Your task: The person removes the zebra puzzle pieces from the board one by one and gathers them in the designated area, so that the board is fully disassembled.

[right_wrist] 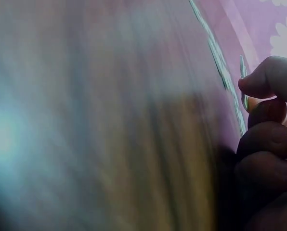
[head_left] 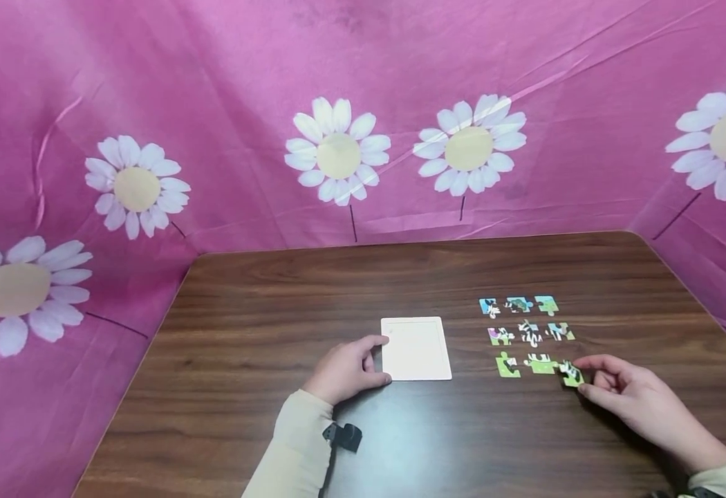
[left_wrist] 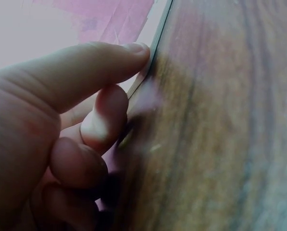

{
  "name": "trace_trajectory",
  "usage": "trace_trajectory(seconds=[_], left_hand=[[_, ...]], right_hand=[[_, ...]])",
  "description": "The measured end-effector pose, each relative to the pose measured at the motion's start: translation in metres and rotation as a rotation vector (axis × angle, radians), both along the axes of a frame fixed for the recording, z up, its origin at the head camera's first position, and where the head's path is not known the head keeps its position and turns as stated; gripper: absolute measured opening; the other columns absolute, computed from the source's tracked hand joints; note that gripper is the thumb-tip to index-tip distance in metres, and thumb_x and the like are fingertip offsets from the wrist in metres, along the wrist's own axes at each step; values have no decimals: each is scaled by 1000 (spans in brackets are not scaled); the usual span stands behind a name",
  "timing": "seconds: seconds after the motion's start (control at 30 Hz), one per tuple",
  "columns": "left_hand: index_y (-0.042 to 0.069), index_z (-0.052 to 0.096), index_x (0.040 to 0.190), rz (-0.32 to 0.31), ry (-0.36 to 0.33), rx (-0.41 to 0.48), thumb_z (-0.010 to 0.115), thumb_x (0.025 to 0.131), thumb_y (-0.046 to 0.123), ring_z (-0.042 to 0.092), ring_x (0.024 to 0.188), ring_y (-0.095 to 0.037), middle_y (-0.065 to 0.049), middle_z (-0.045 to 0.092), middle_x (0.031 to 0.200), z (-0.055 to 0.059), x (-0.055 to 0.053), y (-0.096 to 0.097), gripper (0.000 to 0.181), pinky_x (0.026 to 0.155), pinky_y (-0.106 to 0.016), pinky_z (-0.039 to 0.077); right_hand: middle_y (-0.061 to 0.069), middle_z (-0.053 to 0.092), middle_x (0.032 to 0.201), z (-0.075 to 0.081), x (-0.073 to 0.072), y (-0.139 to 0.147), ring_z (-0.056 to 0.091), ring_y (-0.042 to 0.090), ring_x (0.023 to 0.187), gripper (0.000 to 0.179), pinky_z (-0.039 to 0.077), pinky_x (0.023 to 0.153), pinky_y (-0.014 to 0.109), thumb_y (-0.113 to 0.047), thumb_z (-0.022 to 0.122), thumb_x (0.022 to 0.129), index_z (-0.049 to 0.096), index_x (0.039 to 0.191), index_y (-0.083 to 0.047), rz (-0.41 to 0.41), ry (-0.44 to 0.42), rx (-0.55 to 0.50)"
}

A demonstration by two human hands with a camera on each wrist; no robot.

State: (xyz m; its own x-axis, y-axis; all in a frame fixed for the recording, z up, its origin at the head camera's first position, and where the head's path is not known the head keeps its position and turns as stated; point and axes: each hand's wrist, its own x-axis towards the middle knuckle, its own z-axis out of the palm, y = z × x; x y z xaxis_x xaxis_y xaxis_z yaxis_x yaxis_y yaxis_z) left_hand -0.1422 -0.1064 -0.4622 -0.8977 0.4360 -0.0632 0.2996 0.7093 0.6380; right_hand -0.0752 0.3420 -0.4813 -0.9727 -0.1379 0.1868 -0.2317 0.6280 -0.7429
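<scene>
In the head view, a square white puzzle board (head_left: 415,349) with a thin inset line lies flat on the table. My left hand (head_left: 347,370) holds it at its left side, index finger on the left edge and thumb at the near left corner. My right hand (head_left: 633,394) pinches a green and black-and-white jigsaw piece (head_left: 570,373) between thumb and index finger. That piece is tilted, and the right wrist view shows it edge-on, raised off the table. Several other jigsaw pieces (head_left: 530,334) lie in rows just beyond and to the left of the right hand.
The brown wood-grain table (head_left: 263,304) reaches back to a pink cloth (head_left: 232,104) printed with white daisies. This cloth hangs along the back and both sides. A black strap (head_left: 344,436) sits at the left wrist.
</scene>
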Motion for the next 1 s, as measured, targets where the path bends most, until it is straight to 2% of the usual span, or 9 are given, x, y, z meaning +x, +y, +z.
trace_trajectory(seconds=[0.2,0.43,1.0], left_hand=[[19,62,134,1,-11,-2,83,81,31,52,56,1,18,56,62,1,2,0,58,65,-24,44],[19,62,133,-3,-6,-1,83,81,31,52,56,1,18,56,61,1,2,0,58,64,-23,44],[16,62,133,-3,-5,0,83,80,30,52,56,1,17,55,62,0,1,0,58,63,-23,44]], right_hand=[[-10,45,62,0,-9,16,41,4,52,31,30,52,26,7,72,82,63,111,0,-17,33,56],[-13,43,63,2,-16,18,39,2,52,31,27,51,27,1,74,83,66,111,-7,-8,20,175],[-11,43,63,3,-19,15,39,4,52,30,29,51,27,-3,74,85,66,114,-5,-30,-38,171]])
